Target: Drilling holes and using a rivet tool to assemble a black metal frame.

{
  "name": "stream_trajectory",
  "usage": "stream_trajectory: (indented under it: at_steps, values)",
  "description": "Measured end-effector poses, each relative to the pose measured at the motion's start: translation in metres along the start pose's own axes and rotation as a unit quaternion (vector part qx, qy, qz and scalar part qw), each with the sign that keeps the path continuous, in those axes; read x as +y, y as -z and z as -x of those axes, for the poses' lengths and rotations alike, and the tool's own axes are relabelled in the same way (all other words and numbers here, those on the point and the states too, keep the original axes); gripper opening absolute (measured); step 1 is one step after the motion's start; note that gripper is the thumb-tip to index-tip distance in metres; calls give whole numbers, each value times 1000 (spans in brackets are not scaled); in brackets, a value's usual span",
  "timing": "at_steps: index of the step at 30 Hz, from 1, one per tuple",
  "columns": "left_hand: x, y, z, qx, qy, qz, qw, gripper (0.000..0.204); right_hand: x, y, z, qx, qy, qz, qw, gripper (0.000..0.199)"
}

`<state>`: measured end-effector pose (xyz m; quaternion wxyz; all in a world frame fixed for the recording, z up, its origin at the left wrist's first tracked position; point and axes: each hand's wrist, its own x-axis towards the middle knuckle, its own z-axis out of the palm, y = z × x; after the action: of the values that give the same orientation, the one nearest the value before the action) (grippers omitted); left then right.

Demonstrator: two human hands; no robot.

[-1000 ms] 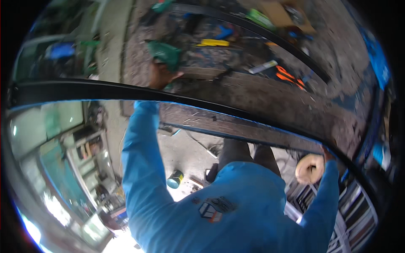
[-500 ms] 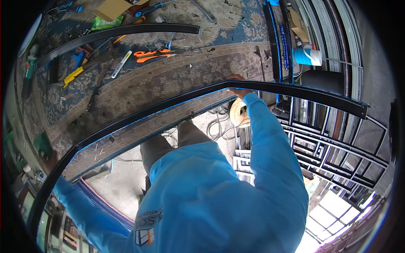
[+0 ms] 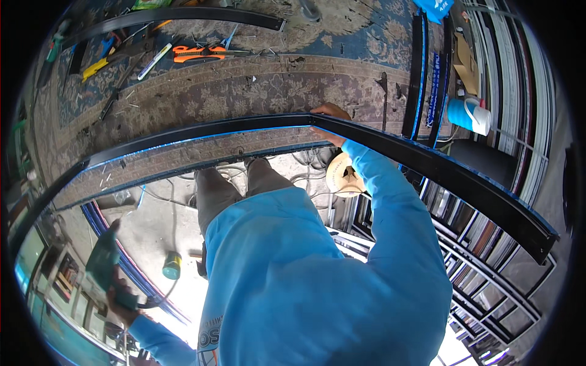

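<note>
Bucket (image 3: 469, 116) of blue and white, its pale handle looped across it, was at the right beside two dark bars (image 3: 417, 73); its contents could not be seen. Above it, near some brown cardboard (image 3: 465, 63), a blue plastic bag (image 3: 434, 9) bulged at the end of the bars, whatever it held hidden. On the pale floor (image 3: 152, 221) to the left of the person's legs was a green can (image 3: 172, 266), its inside also out of sight.

The work surface (image 3: 329, 85) wore a worn, patterned carpet, scattered with small offcuts. Toward its upper left lay an orange-handled tool (image 3: 198, 55), a white marker (image 3: 155, 61), a yellow tool (image 3: 94, 70) and a dark curved-looking strip (image 3: 177, 19). Cables trailed over the floor near a round tan disc (image 3: 345, 175) with a dark middle. Long profiles (image 3: 519, 73) were stacked along the right side of the room, with barred frames (image 3: 482, 268) below them.

A long black frame (image 3: 201, 132), blue along its edge, crossed over the near side of the carpet. The right hand (image 3: 331, 122) pinched it at a corner between fingers and thumb. The left hand (image 3: 124, 305), low and apart from the frame, had its fingers curled around a green tool (image 3: 104, 256).
</note>
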<state>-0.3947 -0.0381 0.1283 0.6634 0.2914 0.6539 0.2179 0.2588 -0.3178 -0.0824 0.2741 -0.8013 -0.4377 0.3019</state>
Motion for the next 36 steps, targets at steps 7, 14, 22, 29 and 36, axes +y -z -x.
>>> stream_trajectory:
  at_steps: [7, 14, 22, 29, 36]
  values:
    - [-37, -110, 54, -182, -67, 12, 981, 73, 1, 2, -1, -1, 48, 29, 998, 39]
    - [-40, -245, -6, -309, -34, -116, 943, 60, 2, -1, -1, 5, 77, 57, 995, 37]
    - [-101, -323, -50, -415, 30, -100, 904, 61, 0, -2, -1, 22, 76, 158, 984, 36]
    - [-122, -353, -67, -425, 7, -95, 900, 66, -1, -3, -3, -4, 60, 174, 983, 36]
    - [-120, -359, -71, -439, 65, -65, 894, 67, -5, -1, -4, -17, 48, 180, 982, 35]
